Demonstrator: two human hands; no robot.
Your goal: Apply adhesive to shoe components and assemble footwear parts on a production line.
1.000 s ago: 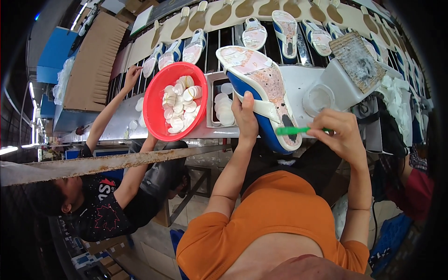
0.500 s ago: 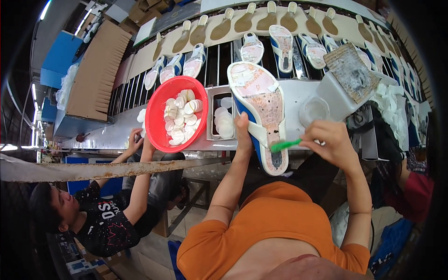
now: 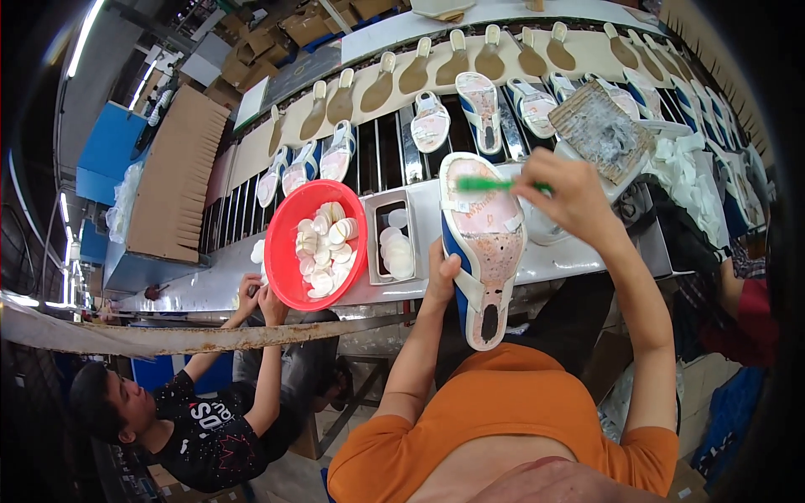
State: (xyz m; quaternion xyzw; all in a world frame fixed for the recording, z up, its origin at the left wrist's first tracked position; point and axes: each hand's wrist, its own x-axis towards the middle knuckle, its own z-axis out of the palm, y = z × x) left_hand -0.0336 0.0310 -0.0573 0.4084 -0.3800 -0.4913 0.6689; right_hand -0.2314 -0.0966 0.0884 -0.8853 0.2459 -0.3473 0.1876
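Note:
My left hand (image 3: 442, 275) grips a blue and white shoe upper (image 3: 496, 261) by its side, its underside turned up toward me. That underside is pinkish, with white strips stuck on it and a dark slot at the narrow heel end. In my right hand (image 3: 568, 199) is a green toothbrush (image 3: 485, 183); its head lies over the broad toe end of the underside. Motion blurs the brush, so I cannot tell whether its bristles touch. A clear tub (image 3: 543, 228) stands behind my right hand, partly hidden by it.
A red bowl (image 3: 275, 251) of white discs and a box (image 3: 376, 267) with more discs stand left. Behind, similar uppers (image 3: 430, 122) lie on a roller conveyor, with brown soles (image 3: 415, 71) beyond. A stained cardboard piece (image 3: 602, 130) is at right. A co-worker (image 3: 189, 411) sits left.
My right hand has moved the toothbrush up from the heel end to the toe end. The upper has shifted slightly right and down in the picture, and the view has tilted.

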